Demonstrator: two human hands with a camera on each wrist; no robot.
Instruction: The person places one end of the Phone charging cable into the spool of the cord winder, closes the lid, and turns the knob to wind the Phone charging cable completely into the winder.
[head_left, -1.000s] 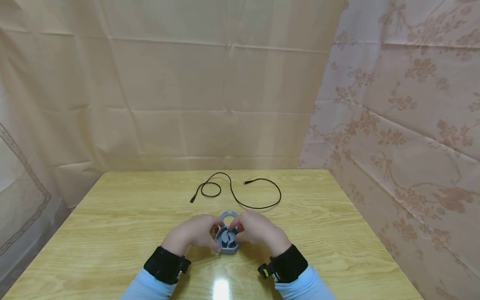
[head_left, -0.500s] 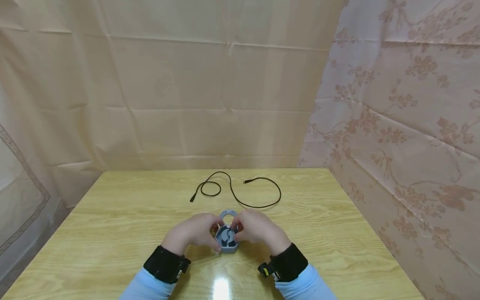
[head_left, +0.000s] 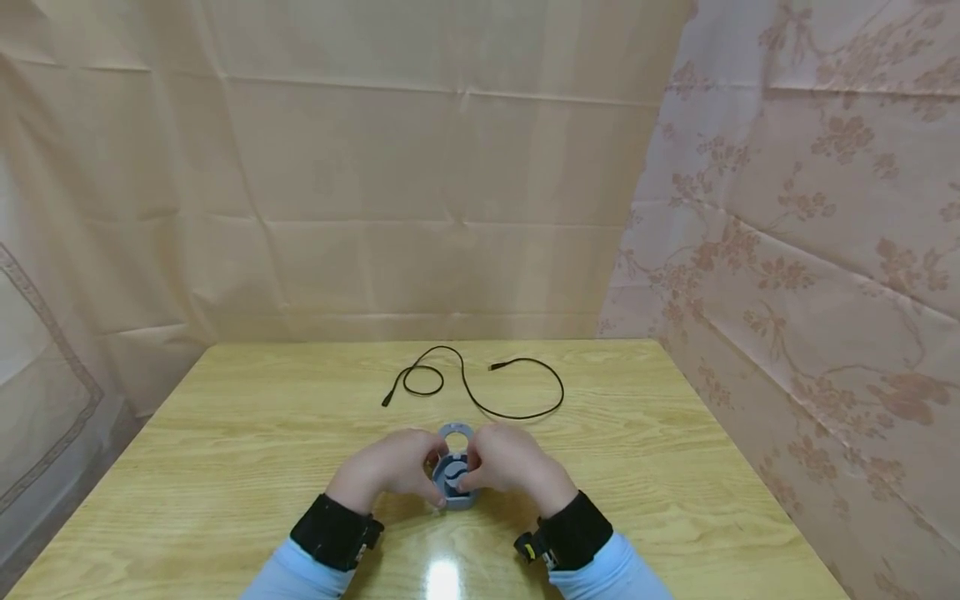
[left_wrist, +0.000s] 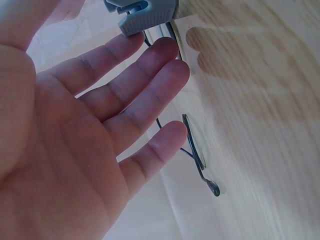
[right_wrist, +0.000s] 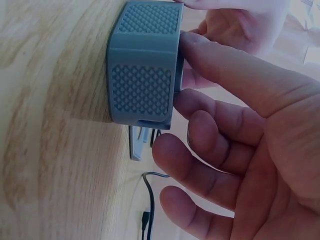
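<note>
A grey-blue, many-sided plastic case (head_left: 459, 503) with a ring (head_left: 456, 428) at its far end rests on the table. Inside it is a round core (head_left: 453, 473) with a curved S-shaped slot. My left hand (head_left: 393, 467) holds the case's left side between thumb and index finger; its other fingers are extended in the left wrist view. My right hand (head_left: 513, 462) has its index finger at the case's far right rim, and its thumb reaches over the opening onto the core. The right wrist view shows the textured case wall (right_wrist: 142, 87); the thumb tip is hidden behind the rim.
Behind the case, a thin black cable (head_left: 562, 392) lies in loose loops, with a connector (head_left: 386, 401) at the left end and another (head_left: 497, 366) nearer the middle. The wooden table (head_left: 225, 433) ends at a beige curtain (head_left: 337, 183) and a floral curtain (head_left: 787, 250).
My right thumb has moved left over the opening, and the slot in the core now lies at a different angle. The left hand keeps its hold; the cable lies unchanged.
</note>
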